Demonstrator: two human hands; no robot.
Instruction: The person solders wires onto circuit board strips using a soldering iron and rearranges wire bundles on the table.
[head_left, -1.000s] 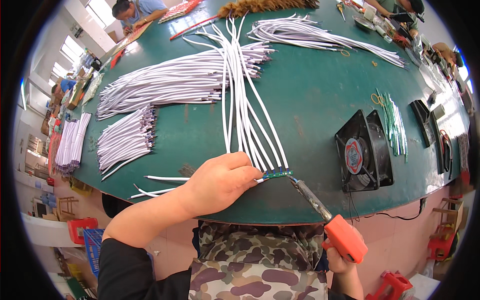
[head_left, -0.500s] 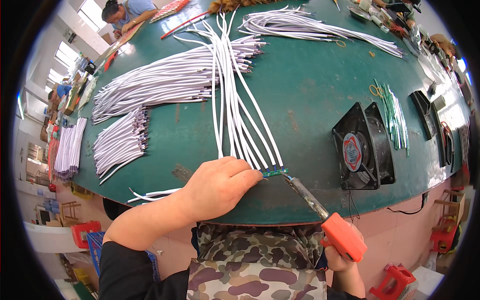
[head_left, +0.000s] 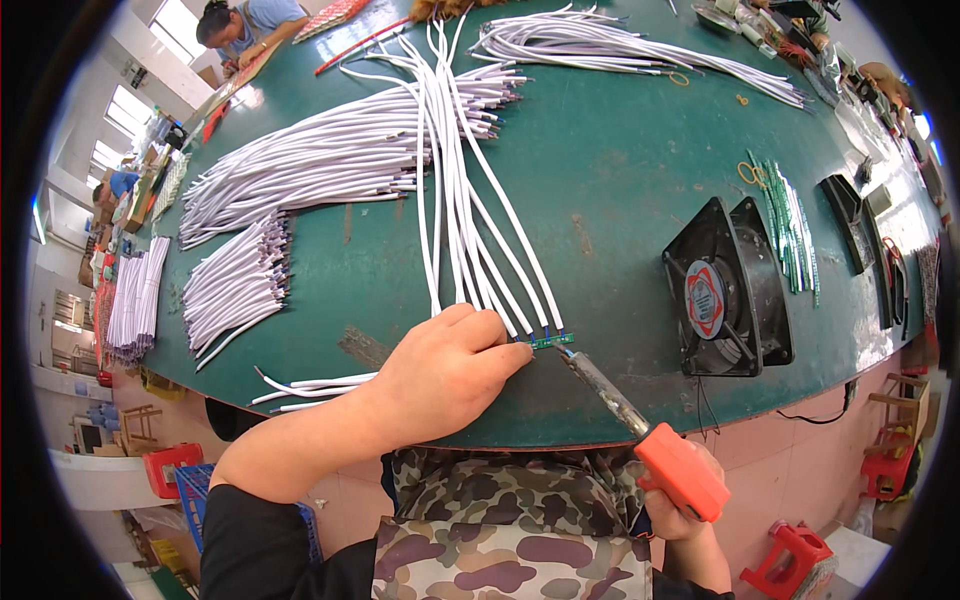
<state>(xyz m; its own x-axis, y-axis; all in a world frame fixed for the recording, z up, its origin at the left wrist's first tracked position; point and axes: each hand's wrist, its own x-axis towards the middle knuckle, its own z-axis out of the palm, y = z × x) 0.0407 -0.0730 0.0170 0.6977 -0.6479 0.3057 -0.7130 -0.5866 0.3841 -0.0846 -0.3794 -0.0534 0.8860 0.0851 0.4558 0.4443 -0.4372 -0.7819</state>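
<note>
Green counter [head_left: 620, 190] across most of the frame, white cables [head_left: 455, 190] fanned down from top centre. At lower centre, left hand [head_left: 445, 375], fingers [head_left: 505, 358] pinched on the small green circuit strip [head_left: 552, 342], lying left-right. Lower right, right hand [head_left: 685, 510] gripping the orange soldering iron [head_left: 640, 425], tip touching the strip's right end.

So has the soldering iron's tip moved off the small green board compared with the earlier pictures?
No. The soldering iron tip sits at the small green board, left of the black fan, as before; the view alone shifted slightly.
</note>
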